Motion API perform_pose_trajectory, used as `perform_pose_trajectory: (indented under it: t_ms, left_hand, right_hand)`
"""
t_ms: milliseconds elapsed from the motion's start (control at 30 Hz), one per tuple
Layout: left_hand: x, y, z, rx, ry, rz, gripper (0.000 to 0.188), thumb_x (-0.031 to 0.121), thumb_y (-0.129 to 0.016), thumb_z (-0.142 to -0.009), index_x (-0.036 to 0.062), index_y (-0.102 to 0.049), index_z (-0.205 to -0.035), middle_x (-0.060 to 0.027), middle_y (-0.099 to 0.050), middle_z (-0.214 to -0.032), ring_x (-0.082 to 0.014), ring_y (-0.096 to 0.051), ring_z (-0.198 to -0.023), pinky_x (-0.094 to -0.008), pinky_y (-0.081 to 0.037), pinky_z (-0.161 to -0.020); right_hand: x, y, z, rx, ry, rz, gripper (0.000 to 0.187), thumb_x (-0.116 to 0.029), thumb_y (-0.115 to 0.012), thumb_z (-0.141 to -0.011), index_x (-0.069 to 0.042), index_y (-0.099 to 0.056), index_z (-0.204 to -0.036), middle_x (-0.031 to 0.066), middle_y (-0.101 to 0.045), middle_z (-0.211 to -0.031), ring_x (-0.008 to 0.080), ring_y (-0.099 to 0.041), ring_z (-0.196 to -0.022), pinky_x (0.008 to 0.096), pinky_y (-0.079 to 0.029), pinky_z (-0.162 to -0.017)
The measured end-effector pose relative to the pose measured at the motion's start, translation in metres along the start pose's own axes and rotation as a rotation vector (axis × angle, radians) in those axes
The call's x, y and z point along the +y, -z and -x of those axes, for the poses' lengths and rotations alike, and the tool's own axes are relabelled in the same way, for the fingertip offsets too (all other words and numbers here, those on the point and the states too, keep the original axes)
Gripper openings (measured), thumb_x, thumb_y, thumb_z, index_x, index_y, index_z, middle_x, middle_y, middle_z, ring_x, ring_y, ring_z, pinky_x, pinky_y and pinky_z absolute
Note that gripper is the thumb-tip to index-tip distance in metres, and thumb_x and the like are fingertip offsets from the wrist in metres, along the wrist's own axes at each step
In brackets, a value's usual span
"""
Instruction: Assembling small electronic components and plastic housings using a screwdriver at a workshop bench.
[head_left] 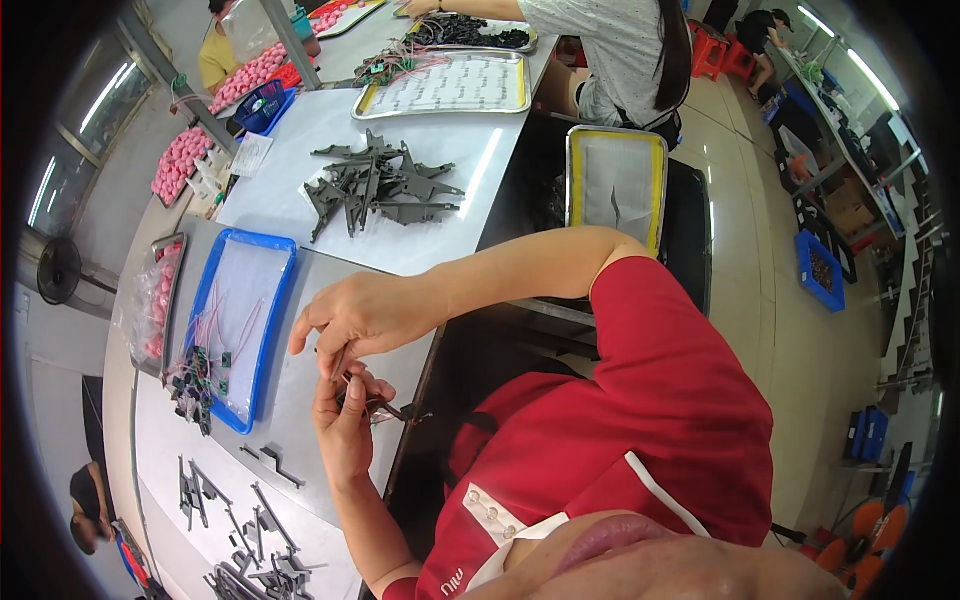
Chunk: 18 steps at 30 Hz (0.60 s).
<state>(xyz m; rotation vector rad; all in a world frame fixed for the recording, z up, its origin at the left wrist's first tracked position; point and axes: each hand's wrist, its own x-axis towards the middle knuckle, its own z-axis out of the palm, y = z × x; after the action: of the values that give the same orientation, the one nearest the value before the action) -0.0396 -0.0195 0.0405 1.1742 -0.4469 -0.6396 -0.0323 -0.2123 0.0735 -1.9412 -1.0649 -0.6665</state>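
My left hand (345, 425) is closed around a small dark part (390, 408) with thin wires at its end, held over the near edge of the workbench. Just above it, my right hand (365, 315) bends down with thumb and fingers pinched together, meeting the left fingertips. Whatever the right fingers grip is hidden. Beyond the hands lies a blue tray (247, 345) with a white liner. Small green circuit boards (200, 375) with thin pink and red wires are heaped over its near-left corner.
Dark grey plastic brackets (375, 185) are piled on the bench, with several narrow grey parts (260, 535) lower left. A white-lined tray (440, 85) stands farther up. Beside the bench is a yellow-edged metal tray (655, 190). Another person in a grey shirt (600, 50) sits nearby.
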Motion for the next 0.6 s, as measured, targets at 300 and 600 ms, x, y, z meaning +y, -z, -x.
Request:
perform_pose_trajectory:
  t_ms: [300,600]
  left_hand:
    - [0.005,0.008,0.013,0.047,-0.011,-0.351,0.018,0.012,-0.052,-0.092,-0.0012,-0.056,-0.104,-0.0034,-0.059,-0.077,-0.0092,-0.055,-0.067,-0.0239,-0.045,-0.063]
    - [-0.017,0.033,0.01,-0.062,0.097,-0.093,0.034,0.036,-0.042,-0.099,0.007,-0.052,-0.114,0.0014,-0.054,-0.07,-0.0087,-0.056,-0.069,-0.0241,-0.043,-0.068]
  right_hand:
    - [-0.011,0.006,0.008,-0.198,-0.119,0.158,0.017,-0.004,-0.073,-0.072,-0.008,-0.067,-0.088,0.0061,-0.059,-0.083,0.0201,-0.059,-0.068,0.0292,-0.048,-0.056]
    - [0.009,0.006,-0.003,-0.381,0.257,0.358,0.028,0.002,-0.066,-0.058,-0.005,-0.065,-0.085,0.0042,-0.059,-0.084,0.019,-0.058,-0.066,0.0287,-0.047,-0.053]
